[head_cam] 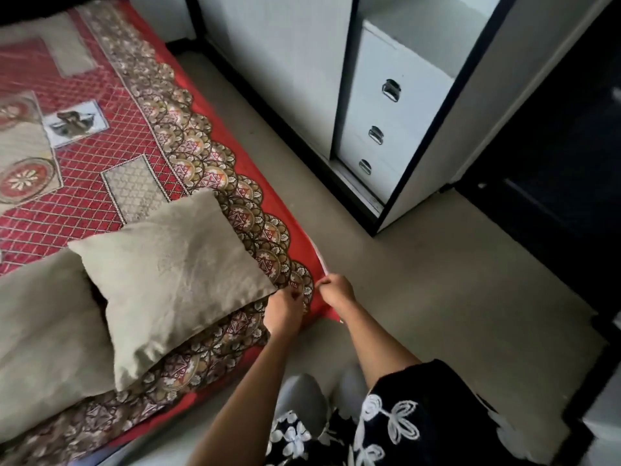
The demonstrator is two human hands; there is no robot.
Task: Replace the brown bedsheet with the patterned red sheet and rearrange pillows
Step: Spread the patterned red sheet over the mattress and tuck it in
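Bed under patterned red sheet, both hands' grip at its corner: left hand, right hand pinching the edge.

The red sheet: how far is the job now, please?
Done: the patterned red sheet covers the bed, no brown sheet shows, and two beige pillows lie on it. In hand: the left hand and right hand pinch its corner edge. Left: straightening this corner.

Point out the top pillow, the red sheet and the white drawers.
top pillow (174, 274), head view, middle of its face
red sheet (111, 136), head view, lattice-patterned centre
white drawers (386, 129), head view, middle drawer front
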